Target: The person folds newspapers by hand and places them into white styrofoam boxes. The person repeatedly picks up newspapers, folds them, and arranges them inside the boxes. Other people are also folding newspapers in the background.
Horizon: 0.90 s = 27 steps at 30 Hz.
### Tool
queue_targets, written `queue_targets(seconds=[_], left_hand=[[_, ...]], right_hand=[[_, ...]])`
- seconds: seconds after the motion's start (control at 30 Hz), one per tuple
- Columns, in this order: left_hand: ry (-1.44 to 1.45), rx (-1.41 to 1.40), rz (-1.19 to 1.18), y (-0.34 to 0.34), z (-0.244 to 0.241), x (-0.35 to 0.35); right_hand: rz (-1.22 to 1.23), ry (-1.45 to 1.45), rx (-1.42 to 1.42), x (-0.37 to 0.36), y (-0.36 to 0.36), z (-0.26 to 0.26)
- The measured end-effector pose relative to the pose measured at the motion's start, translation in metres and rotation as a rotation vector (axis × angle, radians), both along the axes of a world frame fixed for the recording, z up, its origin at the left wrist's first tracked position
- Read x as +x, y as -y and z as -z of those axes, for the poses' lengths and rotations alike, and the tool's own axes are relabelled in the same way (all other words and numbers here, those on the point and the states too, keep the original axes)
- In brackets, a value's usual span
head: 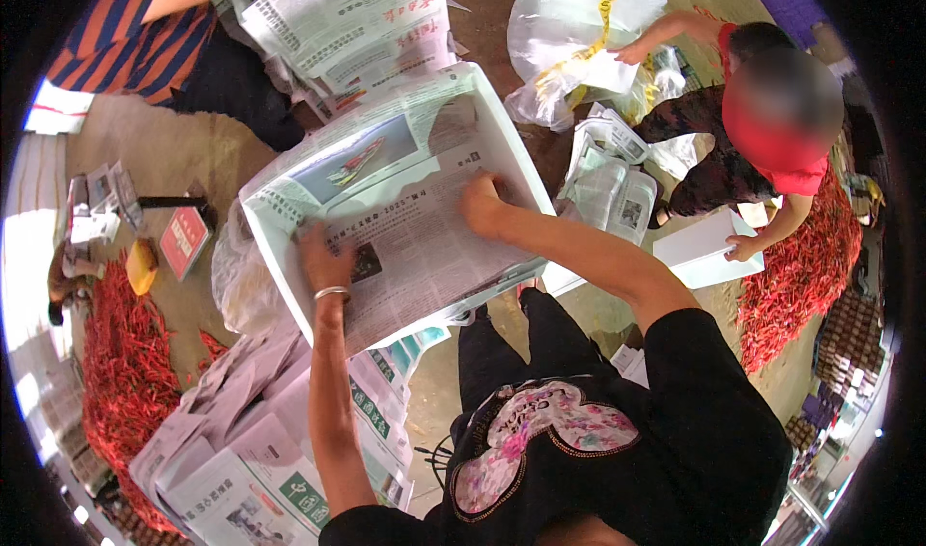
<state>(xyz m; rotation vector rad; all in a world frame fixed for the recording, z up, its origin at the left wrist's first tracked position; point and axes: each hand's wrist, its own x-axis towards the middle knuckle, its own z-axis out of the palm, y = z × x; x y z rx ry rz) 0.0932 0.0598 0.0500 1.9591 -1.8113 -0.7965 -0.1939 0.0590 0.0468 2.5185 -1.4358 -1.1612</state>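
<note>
A white box, probably foam (pixel 515 137), stands tilted in front of me, lined with newspaper sheets (pixel 434 235) that cover its bottom and rise over the far and near walls. My left hand (pixel 327 256) is inside at the box's left end, blurred, on the newspaper near its edge. Inside the right part, my right hand (pixel 483 202) touches the paper with its fingers curled down. Whether either hand pinches the sheet cannot be told. A photo of a boat is printed on the far part of the lining.
Newspaper stacks lie beyond the box (pixel 354 25) and at lower left (pixel 253 466). Red chili peppers are heaped left (pixel 126 372) and right (pixel 796 278). A person in red (pixel 778 112) holds a white box (pixel 709 253); a person in stripes (pixel 137 47) is at upper left.
</note>
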Motion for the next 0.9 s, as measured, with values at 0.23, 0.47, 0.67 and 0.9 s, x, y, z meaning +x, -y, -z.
queue_targets(seconds=[0.23,0.47,0.67,0.9], left_hand=[[-0.447,-0.175,-0.442,0.011,0.03,0.005],[0.461,0.026,0.211,0.001,0.003,0.005],[0.4,0.083,0.369,0.007,0.002,0.013],[0.415,0.202,0.39,0.007,-0.039,-0.02]], right_hand=[[0.096,0.248,-0.18,-0.014,-0.005,-0.009],[-0.049,0.399,-0.118,-0.017,-0.001,-0.039],[-0.005,0.227,0.15,-0.014,0.009,-0.028],[0.063,0.244,0.125,-0.016,-0.02,-0.032]])
